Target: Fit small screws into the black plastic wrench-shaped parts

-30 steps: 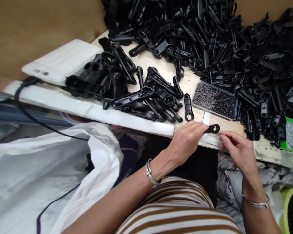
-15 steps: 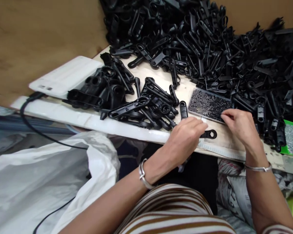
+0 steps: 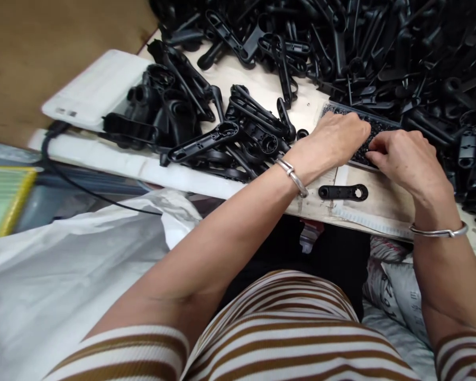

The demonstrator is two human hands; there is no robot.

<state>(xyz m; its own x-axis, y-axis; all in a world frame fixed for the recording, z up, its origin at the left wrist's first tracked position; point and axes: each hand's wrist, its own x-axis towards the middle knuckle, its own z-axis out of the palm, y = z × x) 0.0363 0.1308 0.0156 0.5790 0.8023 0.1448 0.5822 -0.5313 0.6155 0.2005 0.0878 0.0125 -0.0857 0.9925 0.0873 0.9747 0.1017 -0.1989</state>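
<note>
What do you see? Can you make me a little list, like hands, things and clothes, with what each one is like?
Left hand: over the tray
Right hand: at the tray, fingertips bunched
In the hands: too hidden to tell
Tray: holds tiny black pieces
Single black part: flat on the table, near the edge, untouched
Big pile: black parts, behind the tray
White box: at the picture's left, black parts beside it
Clothes: brown-and-white striped top

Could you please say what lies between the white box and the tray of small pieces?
In the head view, heaped black parts lie between the white box and the tray, with tabletop showing among them.
</note>
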